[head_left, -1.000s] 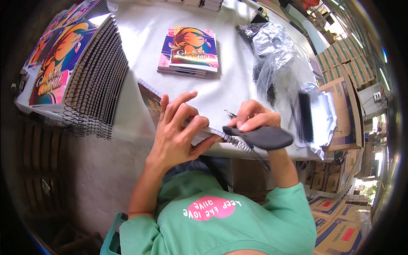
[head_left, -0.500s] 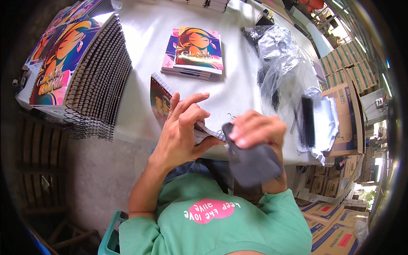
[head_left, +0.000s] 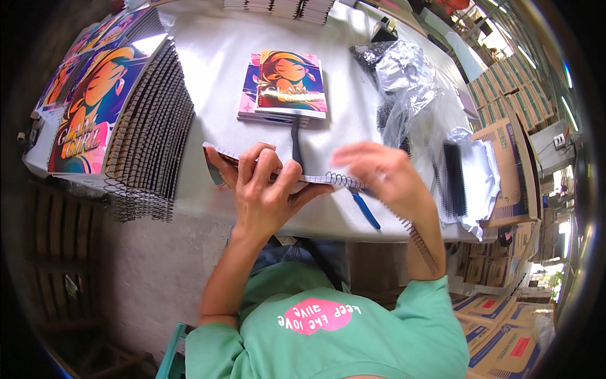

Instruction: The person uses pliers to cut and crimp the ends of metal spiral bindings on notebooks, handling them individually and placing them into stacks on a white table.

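Note:
My left hand (head_left: 259, 189) grips a spiral notebook (head_left: 221, 165) with a dark printed cover, pinching it near the bound edge between thumb and fingers. A dark wire coil (head_left: 341, 179) stands at the end of that edge and trails down along my right forearm. My right hand (head_left: 382, 172) is over the coil, its fingers smeared by motion, so its grip on the wire cannot be made out. Behind the notebook lies a dark grey handle-like piece (head_left: 297, 144). A blue handle (head_left: 366, 211) lies on the table below my right hand.
A short pile of colourful notebooks (head_left: 290, 88) sits ahead on the white-covered table (head_left: 208, 76). Tall stacks of coil-bound notebooks (head_left: 148, 120) stand at left. Clear plastic bags (head_left: 410, 95), black coils (head_left: 453, 180) and a cardboard box (head_left: 508, 170) are at right.
The dark grey thing in my right hand has been let go. That hand is now at the wire coil, which shows along my forearm. My left hand and the notebook have moved slightly lower.

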`<action>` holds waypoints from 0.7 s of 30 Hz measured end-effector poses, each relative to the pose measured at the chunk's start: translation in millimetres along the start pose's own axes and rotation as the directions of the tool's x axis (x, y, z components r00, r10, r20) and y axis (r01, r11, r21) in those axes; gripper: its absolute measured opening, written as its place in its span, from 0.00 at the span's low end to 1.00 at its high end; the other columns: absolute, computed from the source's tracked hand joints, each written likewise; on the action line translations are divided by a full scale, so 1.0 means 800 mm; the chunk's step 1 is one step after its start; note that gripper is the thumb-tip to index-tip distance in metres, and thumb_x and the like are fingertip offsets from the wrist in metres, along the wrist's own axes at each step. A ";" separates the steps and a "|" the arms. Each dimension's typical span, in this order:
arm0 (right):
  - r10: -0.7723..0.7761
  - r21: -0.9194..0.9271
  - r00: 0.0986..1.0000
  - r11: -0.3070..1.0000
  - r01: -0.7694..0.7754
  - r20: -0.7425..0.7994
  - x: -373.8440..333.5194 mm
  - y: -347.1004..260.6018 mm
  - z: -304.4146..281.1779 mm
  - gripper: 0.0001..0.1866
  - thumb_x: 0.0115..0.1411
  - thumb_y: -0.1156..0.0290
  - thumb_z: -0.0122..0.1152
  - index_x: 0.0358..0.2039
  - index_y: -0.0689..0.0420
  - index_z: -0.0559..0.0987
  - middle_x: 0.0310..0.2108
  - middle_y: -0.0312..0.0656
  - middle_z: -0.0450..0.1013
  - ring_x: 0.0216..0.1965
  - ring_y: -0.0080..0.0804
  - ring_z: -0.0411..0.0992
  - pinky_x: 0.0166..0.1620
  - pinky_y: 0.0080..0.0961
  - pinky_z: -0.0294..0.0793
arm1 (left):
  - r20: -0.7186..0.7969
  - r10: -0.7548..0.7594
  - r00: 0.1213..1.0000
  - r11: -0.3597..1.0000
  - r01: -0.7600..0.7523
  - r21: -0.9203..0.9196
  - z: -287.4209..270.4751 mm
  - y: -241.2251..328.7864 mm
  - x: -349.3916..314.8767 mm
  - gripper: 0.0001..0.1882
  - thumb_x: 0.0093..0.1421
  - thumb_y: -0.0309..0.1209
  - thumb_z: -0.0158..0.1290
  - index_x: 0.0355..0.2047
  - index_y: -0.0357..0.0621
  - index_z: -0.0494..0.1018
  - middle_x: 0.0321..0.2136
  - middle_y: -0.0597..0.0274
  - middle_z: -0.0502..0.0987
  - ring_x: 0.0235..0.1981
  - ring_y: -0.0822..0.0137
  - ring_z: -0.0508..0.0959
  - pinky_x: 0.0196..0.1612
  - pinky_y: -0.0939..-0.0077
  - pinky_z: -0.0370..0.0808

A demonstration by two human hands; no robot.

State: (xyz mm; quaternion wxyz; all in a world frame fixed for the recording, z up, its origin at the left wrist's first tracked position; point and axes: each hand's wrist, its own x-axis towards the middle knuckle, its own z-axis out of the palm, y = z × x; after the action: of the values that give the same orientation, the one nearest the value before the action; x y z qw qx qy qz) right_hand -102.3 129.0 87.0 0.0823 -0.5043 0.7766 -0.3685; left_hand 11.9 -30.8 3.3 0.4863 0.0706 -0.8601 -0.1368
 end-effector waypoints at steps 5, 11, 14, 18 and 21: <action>-0.210 -0.619 0.977 0.772 0.142 -0.037 -0.007 -0.012 0.005 0.11 0.42 0.66 0.68 0.26 0.54 0.77 0.30 0.35 0.73 0.36 0.36 0.70 0.39 0.30 0.67 | -0.003 0.010 1.000 0.999 -0.010 0.045 0.013 0.007 0.008 0.24 0.35 0.52 0.65 0.19 0.49 0.67 0.25 0.64 0.65 0.36 0.61 0.69 0.60 0.37 0.35; -0.021 -0.251 0.995 0.968 -0.004 -0.098 0.002 -0.009 0.016 0.16 0.41 0.65 0.70 0.29 0.57 0.76 0.30 0.39 0.71 0.38 0.36 0.70 0.38 0.32 0.67 | 0.058 -0.013 0.998 1.000 0.013 -0.001 0.011 0.002 0.012 0.24 0.36 0.49 0.66 0.23 0.46 0.68 0.27 0.61 0.66 0.36 0.58 0.68 0.50 0.56 0.62; 0.072 -0.147 0.997 0.987 -0.066 0.038 -0.001 -0.001 0.010 0.16 0.41 0.64 0.70 0.29 0.57 0.77 0.29 0.39 0.72 0.34 0.36 0.71 0.37 0.31 0.68 | 0.060 0.004 0.998 1.000 -0.004 0.003 0.009 0.002 0.011 0.24 0.36 0.48 0.66 0.24 0.46 0.69 0.27 0.61 0.66 0.37 0.58 0.68 0.49 0.55 0.60; 0.021 -0.348 0.996 0.936 -0.051 -0.091 0.002 -0.010 0.016 0.11 0.44 0.66 0.68 0.27 0.57 0.78 0.28 0.39 0.74 0.30 0.36 0.72 0.34 0.29 0.68 | 0.089 -0.029 0.996 0.999 0.032 -0.024 0.008 0.003 0.013 0.24 0.36 0.49 0.66 0.23 0.47 0.69 0.27 0.63 0.66 0.37 0.60 0.68 0.57 0.43 0.48; -0.115 -0.347 0.993 0.933 0.098 -0.029 0.005 -0.005 0.013 0.10 0.45 0.68 0.68 0.27 0.57 0.79 0.28 0.38 0.75 0.30 0.36 0.72 0.34 0.29 0.67 | 0.117 -0.016 0.993 1.000 0.016 0.005 0.007 -0.001 0.012 0.24 0.37 0.51 0.64 0.24 0.48 0.69 0.28 0.64 0.66 0.39 0.61 0.68 0.58 0.36 0.39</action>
State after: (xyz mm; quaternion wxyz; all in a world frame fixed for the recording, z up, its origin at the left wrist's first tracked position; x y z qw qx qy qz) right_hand -96.1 119.9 83.5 -0.0465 -0.5430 0.8026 -0.2428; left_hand 1.8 -32.9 8.3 0.4336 0.0704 -0.8869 -0.1427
